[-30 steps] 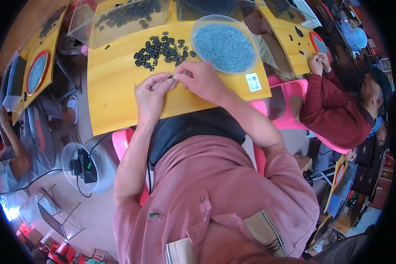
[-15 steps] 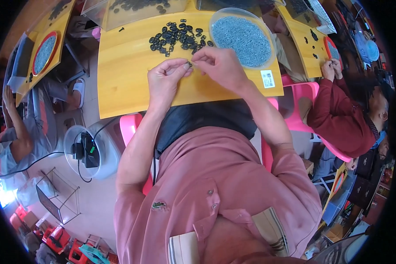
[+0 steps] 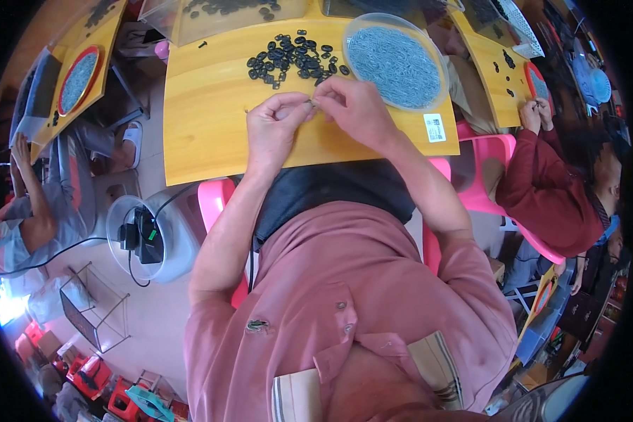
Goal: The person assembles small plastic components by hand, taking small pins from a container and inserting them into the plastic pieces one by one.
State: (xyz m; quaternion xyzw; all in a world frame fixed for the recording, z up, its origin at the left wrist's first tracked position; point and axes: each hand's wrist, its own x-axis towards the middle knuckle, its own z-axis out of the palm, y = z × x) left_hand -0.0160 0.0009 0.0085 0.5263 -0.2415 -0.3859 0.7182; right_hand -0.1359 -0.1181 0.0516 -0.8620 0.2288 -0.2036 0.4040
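Over the yellow table [image 3: 207, 119], my two hands meet at the fingertips. My left hand [image 3: 274, 128] pinches a small black part between thumb and forefinger, mostly covered by the fingers. My right hand [image 3: 356, 111] is closed in a pinch against that part; whatever its fingertips hold is too small to make out. Just beyond the hands lies a loose pile of small black oval parts [image 3: 285, 55]. To the right of the pile, a round clear tub [image 3: 444, 74] is filled with small silvery-blue screws [image 3: 394, 67].
A white label [image 3: 435, 128] is stuck near the table's right edge. Clear bins [image 3: 243, 24] of black parts stand along the far edge. A bucket holding black adapters [image 3: 148, 235] is at lower left. Co-workers sit at tables left and right, one in a maroon sleeve [image 3: 541, 183].
My right fingertips have closed in on the black part in my left hand. The whole view has shifted slightly; the pile and the tub look unchanged.
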